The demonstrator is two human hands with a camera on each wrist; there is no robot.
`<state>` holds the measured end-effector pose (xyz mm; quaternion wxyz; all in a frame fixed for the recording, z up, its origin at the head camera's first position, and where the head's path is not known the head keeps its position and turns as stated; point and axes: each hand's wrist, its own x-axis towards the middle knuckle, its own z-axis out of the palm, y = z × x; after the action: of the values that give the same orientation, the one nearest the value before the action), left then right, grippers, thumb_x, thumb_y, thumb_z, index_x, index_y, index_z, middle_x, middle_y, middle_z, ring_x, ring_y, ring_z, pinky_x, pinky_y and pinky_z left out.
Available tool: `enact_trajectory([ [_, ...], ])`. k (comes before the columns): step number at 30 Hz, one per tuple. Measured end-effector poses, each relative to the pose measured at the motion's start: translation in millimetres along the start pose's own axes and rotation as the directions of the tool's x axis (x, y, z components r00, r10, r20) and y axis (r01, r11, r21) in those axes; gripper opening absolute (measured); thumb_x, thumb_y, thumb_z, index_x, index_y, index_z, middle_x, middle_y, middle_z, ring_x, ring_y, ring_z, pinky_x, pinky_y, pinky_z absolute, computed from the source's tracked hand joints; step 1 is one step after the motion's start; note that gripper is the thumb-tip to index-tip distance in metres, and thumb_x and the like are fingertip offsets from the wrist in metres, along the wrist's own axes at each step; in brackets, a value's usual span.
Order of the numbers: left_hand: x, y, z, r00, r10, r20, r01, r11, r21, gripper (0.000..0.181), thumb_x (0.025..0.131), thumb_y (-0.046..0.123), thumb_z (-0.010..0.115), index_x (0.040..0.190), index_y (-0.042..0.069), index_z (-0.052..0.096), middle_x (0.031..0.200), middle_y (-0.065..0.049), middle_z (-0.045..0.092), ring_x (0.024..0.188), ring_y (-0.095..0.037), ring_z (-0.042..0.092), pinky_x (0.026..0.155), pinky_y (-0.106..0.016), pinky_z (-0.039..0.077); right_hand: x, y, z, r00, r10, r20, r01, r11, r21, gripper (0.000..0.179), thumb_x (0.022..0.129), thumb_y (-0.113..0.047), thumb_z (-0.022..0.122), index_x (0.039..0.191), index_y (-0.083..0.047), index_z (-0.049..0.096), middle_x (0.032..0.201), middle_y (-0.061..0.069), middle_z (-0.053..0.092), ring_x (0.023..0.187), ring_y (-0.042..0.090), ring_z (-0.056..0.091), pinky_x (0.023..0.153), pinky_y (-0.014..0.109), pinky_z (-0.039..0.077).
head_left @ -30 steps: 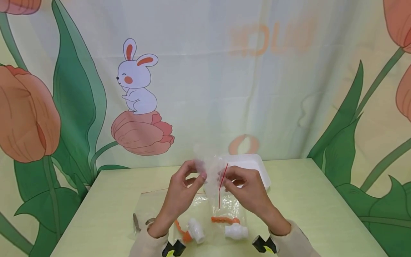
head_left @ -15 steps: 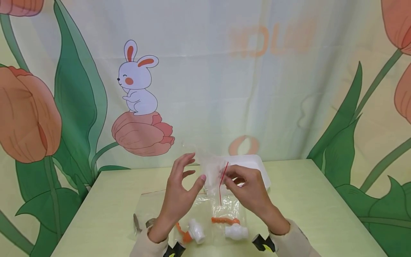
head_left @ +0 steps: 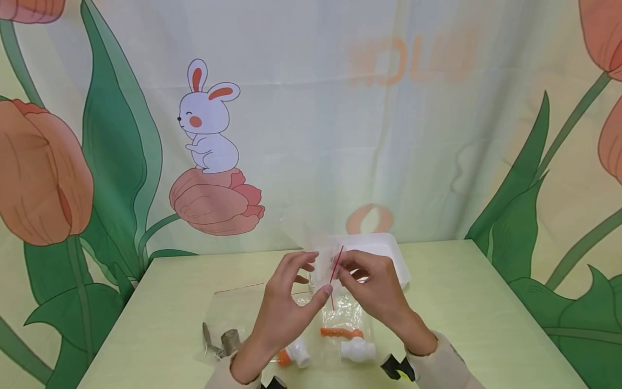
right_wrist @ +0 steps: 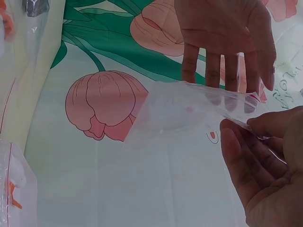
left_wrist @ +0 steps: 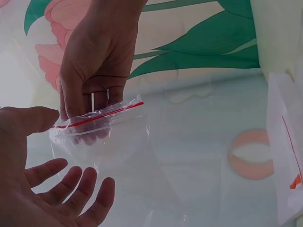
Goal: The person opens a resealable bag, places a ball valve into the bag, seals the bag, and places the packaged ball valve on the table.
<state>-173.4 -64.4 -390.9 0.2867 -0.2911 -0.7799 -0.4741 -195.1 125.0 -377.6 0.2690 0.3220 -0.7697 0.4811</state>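
My right hand (head_left: pixel 376 283) pinches a clear zip bag (left_wrist: pixel 128 156) by its edge near the red seal line. The bag hangs in the air above the table and looks empty. My left hand (head_left: pixel 289 302) is beside it with fingers spread and slightly bent. Its thumb tip overlaps the red line in the head view; whether it touches the plastic I cannot tell. In the right wrist view, the left fingers show through the film. Below lie two white valves with orange handles, the right valve (head_left: pixel 358 350) in full view and the left valve (head_left: pixel 298 354) partly behind my left hand.
Clear bags with red seal lines lie under the valves. Another bag (head_left: pixel 233 308) at the left has grey metal fittings (head_left: pixel 230 340) on or in it. A white tray (head_left: pixel 396 256) stands at the back of the table (head_left: pixel 461 313), before a printed curtain (head_left: pixel 427 162).
My left hand lets go of the bag's left side and spreads its fingers, then moves right and slightly down toward the red line. The right hand keeps its pinch, almost still.
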Motion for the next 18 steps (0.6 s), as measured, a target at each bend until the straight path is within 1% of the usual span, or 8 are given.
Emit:
enact_trajectory([
  [5, -1.4, -0.1, 5.6, 0.997, -0.055, 0.056, 0.057, 0.997, -0.047, 0.048, 0.085, 0.019, 0.077, 0.129, 0.019, 0.057, 0.122, 0.004, 0.06, 0.103, -0.015, 0.064, 0.076, -0.03, 0.059, -1.1, 0.5, 2.0, 1.0, -0.015, 0.014, 0.015, 1.0, -0.021, 0.017, 0.085, 0.006, 0.067, 0.091, -0.009, 0.072, 0.08, 0.002, 0.074, 0.07, 0.009, 0.07, 0.059, 0.02, 0.057],
  [9, -1.0, -0.8, 7.9, 0.997, -0.049, 0.057, 0.053, 0.995, -0.081, 0.042, 0.086, 0.011, 0.074, 0.125, 0.019, 0.06, 0.117, 0.005, 0.063, 0.099, -0.014, 0.067, 0.073, -0.029, 0.06, -1.4, 1.6, 2.7, 0.999, -0.038, 0.027, 0.039, 0.999, -0.018, 0.019, 0.085, 0.006, 0.067, 0.095, -0.01, 0.073, 0.082, 0.002, 0.075, 0.071, 0.01, 0.07, 0.059, 0.019, 0.056],
  [13, -1.3, -3.4, 9.1, 0.999, -0.029, 0.029, 0.03, 0.998, -0.062, 0.031, 0.089, 0.005, 0.069, 0.118, 0.015, 0.063, 0.111, 0.003, 0.066, 0.093, -0.014, 0.069, 0.067, -0.023, 0.059, -1.5, 2.0, 3.0, 0.998, -0.059, 0.033, 0.06, 0.998, -0.018, 0.017, 0.087, 0.003, 0.068, 0.096, -0.011, 0.073, 0.082, 0.002, 0.075, 0.07, 0.012, 0.07, 0.059, 0.019, 0.056],
  [18, -2.5, -6.3, 8.6, 0.999, -0.019, -0.027, 0.019, 1.0, 0.014, 0.023, 0.089, 0.003, 0.067, 0.11, 0.012, 0.068, 0.099, 0.0, 0.071, 0.086, -0.012, 0.07, 0.061, -0.019, 0.056, -3.0, 2.9, 3.0, 0.998, -0.057, 0.033, 0.058, 0.998, -0.034, 0.014, 0.087, 0.001, 0.069, 0.096, -0.01, 0.073, 0.082, 0.002, 0.075, 0.071, 0.011, 0.07, 0.06, 0.018, 0.056],
])
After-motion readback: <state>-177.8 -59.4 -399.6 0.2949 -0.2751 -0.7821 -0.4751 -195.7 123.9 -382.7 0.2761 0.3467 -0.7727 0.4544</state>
